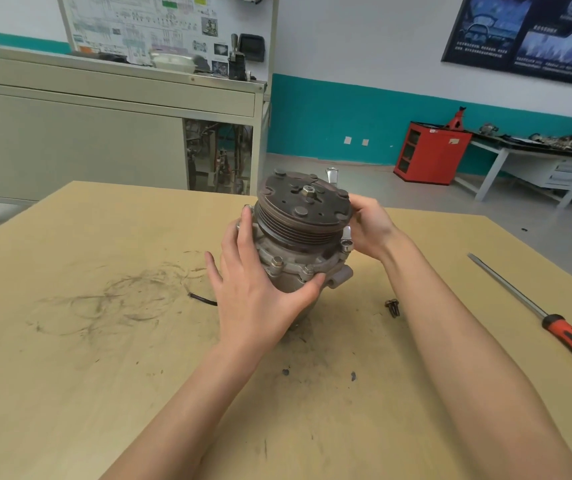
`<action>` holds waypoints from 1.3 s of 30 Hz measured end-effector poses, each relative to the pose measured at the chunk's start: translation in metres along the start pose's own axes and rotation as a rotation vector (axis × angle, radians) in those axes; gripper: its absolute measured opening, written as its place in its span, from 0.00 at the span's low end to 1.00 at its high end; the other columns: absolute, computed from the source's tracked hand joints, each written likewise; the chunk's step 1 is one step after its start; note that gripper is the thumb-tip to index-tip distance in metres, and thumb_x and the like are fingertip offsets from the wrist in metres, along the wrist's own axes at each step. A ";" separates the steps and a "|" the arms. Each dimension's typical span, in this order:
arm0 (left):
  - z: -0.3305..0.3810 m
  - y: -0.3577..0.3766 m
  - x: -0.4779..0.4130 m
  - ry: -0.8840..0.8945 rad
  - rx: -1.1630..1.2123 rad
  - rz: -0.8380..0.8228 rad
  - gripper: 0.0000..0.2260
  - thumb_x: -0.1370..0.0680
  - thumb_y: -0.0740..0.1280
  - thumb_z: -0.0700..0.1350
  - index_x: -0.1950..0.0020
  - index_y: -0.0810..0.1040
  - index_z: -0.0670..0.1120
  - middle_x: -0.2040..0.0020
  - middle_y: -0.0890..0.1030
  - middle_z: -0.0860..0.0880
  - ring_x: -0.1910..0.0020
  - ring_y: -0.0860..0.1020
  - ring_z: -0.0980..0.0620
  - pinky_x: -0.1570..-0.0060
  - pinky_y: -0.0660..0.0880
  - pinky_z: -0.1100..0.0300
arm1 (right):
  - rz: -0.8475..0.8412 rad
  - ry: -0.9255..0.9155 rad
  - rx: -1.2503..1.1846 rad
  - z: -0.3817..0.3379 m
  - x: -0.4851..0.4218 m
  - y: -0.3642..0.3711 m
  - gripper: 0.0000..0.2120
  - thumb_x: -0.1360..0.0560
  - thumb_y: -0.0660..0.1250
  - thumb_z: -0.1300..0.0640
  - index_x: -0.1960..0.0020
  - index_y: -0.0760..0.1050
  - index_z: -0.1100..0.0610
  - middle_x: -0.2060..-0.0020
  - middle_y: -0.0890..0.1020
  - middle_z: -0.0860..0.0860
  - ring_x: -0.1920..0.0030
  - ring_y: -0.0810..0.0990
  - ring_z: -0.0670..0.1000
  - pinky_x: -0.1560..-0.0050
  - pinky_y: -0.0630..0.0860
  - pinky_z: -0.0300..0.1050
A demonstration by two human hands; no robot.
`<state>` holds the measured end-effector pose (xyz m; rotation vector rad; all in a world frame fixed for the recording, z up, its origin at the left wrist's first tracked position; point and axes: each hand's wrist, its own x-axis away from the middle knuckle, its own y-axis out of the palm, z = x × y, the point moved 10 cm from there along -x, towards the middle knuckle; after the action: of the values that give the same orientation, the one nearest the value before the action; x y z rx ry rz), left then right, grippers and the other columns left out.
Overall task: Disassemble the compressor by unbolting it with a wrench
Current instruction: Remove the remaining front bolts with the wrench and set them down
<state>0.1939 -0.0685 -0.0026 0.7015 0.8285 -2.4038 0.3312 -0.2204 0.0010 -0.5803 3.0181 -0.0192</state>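
Two hands steady the compressor (291, 282), which stands near the middle of the tabletop (104, 341) with its clutch plate (303, 202) facing up and tilted slightly toward the camera. The left hand (246, 299) cups the housing from the near left, fingers wrapped round the side and thumb pressed across the lower front. The right hand (369, 225) grips the rim of the grooved pulley (295, 232) from the right, fingers curled over its far edge. Neither hand holds a tool.

Progress is judged as early. At least one loose bolt (392, 307) lies on the tabletop just right of the housing, which suggests that some fasteners are already out. Three flange bolts (277, 261) are visible in place along the near edge of the front head. The centre nut (308, 192) sits on the shaft, and the housing sections appear joined.

Remaining work, as far as can be judged: unbolt the seated flange bolts, then separate the sections.

No wrench can be identified. A bright metal object (332, 175) behind the pulley is too hidden to name. A screwdriver (537, 313) with a red-and-black handle lies well to the right, apart from the compressor.
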 end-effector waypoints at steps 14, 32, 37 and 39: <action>0.000 0.001 0.001 -0.007 0.003 -0.009 0.52 0.38 0.61 0.73 0.21 0.51 0.48 0.24 0.60 0.47 0.25 0.58 0.50 0.26 0.49 0.37 | 0.628 -0.780 0.201 -0.107 0.156 -0.038 0.05 0.22 0.64 0.57 0.55 0.77 0.56 0.61 0.85 0.49 0.63 0.85 0.53 0.60 0.81 0.42; 0.002 0.001 0.000 0.003 -0.007 0.003 0.52 0.38 0.62 0.72 0.21 0.53 0.45 0.25 0.62 0.45 0.25 0.60 0.47 0.27 0.53 0.35 | 0.810 -1.205 1.015 -0.050 0.208 0.055 0.16 0.21 0.64 0.58 0.59 0.80 0.70 0.56 0.84 0.61 0.57 0.85 0.53 0.59 0.81 0.45; 0.002 0.000 0.000 0.001 0.001 0.006 0.52 0.38 0.62 0.71 0.21 0.53 0.45 0.25 0.62 0.45 0.25 0.60 0.47 0.28 0.54 0.36 | 0.631 -1.120 0.744 -0.046 0.200 0.026 0.07 0.21 0.64 0.59 0.53 0.79 0.60 0.52 0.84 0.57 0.51 0.84 0.52 0.51 0.80 0.43; 0.002 0.000 0.000 -0.005 0.003 0.005 0.52 0.38 0.62 0.71 0.21 0.53 0.46 0.25 0.62 0.45 0.25 0.59 0.48 0.27 0.53 0.36 | 0.523 -0.912 0.317 -0.041 0.178 0.000 0.05 0.20 0.61 0.59 0.52 0.75 0.54 0.52 0.84 0.50 0.53 0.85 0.54 0.51 0.81 0.46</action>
<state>0.1931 -0.0696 -0.0011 0.6982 0.8204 -2.4024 0.1638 -0.2867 0.0307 0.2084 2.1147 -0.1531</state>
